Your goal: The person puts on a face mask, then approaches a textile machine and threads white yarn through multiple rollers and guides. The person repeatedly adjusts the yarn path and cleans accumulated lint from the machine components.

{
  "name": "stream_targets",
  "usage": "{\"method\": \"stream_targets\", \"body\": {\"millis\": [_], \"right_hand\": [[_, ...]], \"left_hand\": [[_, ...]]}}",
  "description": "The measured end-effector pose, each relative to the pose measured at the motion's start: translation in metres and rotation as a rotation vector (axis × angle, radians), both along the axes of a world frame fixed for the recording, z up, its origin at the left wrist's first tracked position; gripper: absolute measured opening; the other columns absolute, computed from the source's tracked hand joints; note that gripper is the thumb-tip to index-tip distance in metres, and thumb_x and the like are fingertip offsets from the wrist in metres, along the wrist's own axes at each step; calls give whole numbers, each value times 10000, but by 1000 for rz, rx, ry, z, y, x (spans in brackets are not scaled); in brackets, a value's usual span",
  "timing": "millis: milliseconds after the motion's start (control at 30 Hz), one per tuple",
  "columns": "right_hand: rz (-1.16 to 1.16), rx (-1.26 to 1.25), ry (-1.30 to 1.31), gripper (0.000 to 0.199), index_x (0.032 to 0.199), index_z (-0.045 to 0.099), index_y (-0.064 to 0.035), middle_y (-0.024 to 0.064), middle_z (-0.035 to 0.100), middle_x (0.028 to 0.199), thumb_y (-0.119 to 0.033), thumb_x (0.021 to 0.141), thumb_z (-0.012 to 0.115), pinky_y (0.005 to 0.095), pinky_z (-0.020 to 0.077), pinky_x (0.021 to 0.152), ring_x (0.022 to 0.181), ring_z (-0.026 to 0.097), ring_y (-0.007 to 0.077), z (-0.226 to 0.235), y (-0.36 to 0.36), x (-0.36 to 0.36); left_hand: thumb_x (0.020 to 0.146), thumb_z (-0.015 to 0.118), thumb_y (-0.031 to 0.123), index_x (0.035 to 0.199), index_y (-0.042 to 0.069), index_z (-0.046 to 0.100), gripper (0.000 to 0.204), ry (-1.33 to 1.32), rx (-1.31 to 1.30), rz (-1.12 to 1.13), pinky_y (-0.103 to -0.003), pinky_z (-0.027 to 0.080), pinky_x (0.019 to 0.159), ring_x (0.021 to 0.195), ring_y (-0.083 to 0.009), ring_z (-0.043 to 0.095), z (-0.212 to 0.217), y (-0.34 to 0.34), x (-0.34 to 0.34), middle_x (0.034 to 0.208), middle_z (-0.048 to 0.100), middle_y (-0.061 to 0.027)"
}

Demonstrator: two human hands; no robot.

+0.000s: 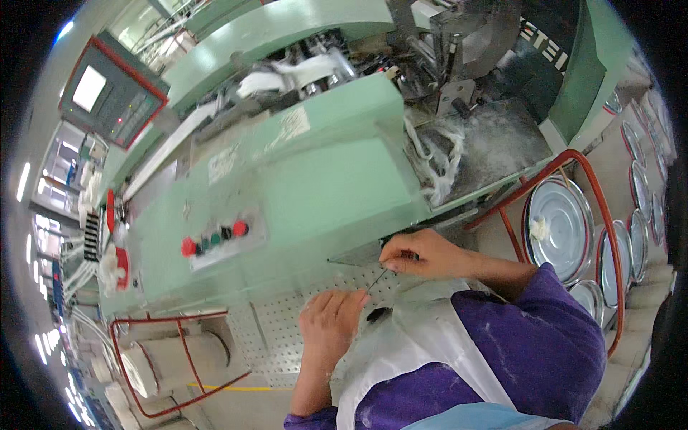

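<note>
In front of my apron, a thin dark rod [376, 279] runs slantwise between my two hands. My right hand [423, 254] is closed round its upper end, where a dark part shows between the fingers. At the lower end, the fingers of my left hand [333, 322] are pressed together on the rod; their tips are partly hidden. Just beyond both hands stands a pale green machine [330, 179]. Below them is a perforated metal step [276, 326].
A button panel [226, 240] sits on the machine front. White fibre [448, 154] lies on its right-hand deck. Red tube rails [605, 208] [183, 322] flank me. Several round cans [562, 229] stand at right, and a white can [175, 362] is at lower left. A control screen [89, 88] hangs upper left.
</note>
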State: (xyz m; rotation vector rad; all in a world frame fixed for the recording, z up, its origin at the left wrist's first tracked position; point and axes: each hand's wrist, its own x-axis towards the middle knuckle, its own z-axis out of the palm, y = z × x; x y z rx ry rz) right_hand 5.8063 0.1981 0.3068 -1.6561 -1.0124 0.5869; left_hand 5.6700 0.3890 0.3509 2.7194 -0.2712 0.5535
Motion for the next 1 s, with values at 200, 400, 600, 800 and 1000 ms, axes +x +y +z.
{"method": "stream_targets", "body": {"millis": [200, 400, 600, 800, 1000], "right_hand": [[91, 31, -507, 230, 995, 604, -117, 72, 580, 824, -306, 916, 499, 387, 481, 608, 743, 602, 275, 29, -37, 62], [-148, 116, -467, 185, 953, 607, -104, 71, 617, 827, -240, 918, 486, 388, 486, 605, 732, 610, 263, 48, -71, 167], [-602, 100, -509, 201, 978, 617, -91, 129, 652, 850, -215, 896, 481, 433, 479, 703, 796, 627, 326, 22, -25, 333], [-412, -466, -822, 187, 948, 630, -88, 139, 655, 788, -157, 788, 564, 443, 436, 729, 800, 632, 312, -27, 58, 429], [-334, -667, -976, 112, 738, 666, -106, 88, 665, 733, -163, 760, 572, 414, 399, 743, 750, 636, 255, -70, 99, 458]], "left_hand": [[693, 733, 92, 796, 92, 643, 137, -109, 35, -132, -321, 472, 575, 642, -210, 615, 49, -37, 89, 691, 632, -35], [661, 760, 55, 785, 106, 637, 181, -203, -336, -107, -293, 473, 572, 639, -185, 627, 72, -54, 165, 712, 657, -29], [669, 746, 2, 717, 55, 632, 135, -45, -228, -45, -297, 485, 596, 657, -209, 640, 61, -51, 217, 712, 664, -68], [691, 747, 64, 751, 76, 641, 122, 11, -22, -82, -325, 492, 662, 726, -207, 637, 45, -13, 268, 753, 662, -41], [684, 746, 86, 749, 91, 641, 124, -89, 27, -201, -393, 480, 793, 753, -226, 625, 13, 19, 305, 752, 659, -34]]}}
